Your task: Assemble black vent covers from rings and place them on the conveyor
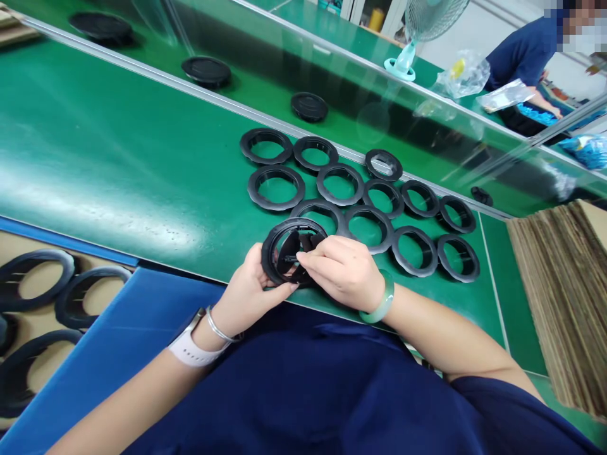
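Dark blue clothing [294, 385] is seen closest. At left, a black ring [268, 256] is clasped by the curled left hand [249, 287]; within its opening, a small dark piece [290, 258] is pinched by the right hand [348, 268], fingers bunched. Beyond, more rings [344, 201] are spread across a green table [95, 120].

Hub: held ring [269, 254] | 12–3 o'clock: loose rings [341, 201] on bench [95, 145] | 3, past them: sheet stack [545, 303] | 9: more rings [66, 304] on cardboard [42, 281] | 10–12: discs [206, 71], seemingly behind the rail [156, 79] | 1, far back: fan [434, 22]
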`<state>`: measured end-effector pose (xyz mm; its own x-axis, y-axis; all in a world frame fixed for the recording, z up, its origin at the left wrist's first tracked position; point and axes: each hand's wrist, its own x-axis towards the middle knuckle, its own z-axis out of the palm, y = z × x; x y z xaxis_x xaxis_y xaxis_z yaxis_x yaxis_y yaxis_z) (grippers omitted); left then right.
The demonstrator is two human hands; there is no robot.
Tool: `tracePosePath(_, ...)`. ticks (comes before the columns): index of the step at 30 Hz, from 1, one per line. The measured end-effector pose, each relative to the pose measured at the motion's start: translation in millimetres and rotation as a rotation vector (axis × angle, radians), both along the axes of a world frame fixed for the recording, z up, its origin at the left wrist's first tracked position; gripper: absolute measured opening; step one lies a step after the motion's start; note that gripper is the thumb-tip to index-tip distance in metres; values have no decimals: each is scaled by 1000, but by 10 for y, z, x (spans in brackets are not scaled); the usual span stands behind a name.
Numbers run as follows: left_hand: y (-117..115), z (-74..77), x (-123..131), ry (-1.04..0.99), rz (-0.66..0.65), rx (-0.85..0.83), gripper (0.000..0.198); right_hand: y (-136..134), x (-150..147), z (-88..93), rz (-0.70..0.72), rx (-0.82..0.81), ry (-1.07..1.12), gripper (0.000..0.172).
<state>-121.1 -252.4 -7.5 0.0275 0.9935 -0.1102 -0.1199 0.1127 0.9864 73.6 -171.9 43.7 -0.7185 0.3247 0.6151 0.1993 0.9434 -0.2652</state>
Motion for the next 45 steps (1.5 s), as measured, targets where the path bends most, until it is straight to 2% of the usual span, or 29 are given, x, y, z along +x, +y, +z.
tracePosePath(14,2,-8,-6,-27,-10,7,60,9,36,5,-18,-35,-16,21)
tracePosePath(22,-29,-5,-16,-49,6,-8,61,32,-39,-28,-1,-90,-1,15)
tracePosePath(28,-179,46,-33,-91,25,-35,59,19,-222,5,-24,-151,-178,7)
tracePosePath(32,-325,30,-77,-101,35,-117,56,-34,-270,-33,-33,-163,-298,11)
tracePosePath(35,-418,-17,-108,-122,51,-139,61,-78,-278,-101,19,-143,-268,11)
tracePosePath(41,-501,-69,-148,-159,77,-142,58,-123,-301,-156,94,-27,-163,37)
tracePosePath(45,-511,-71,-168,-157,42,-146,55,-124,-335,-151,95,-3,-179,42)
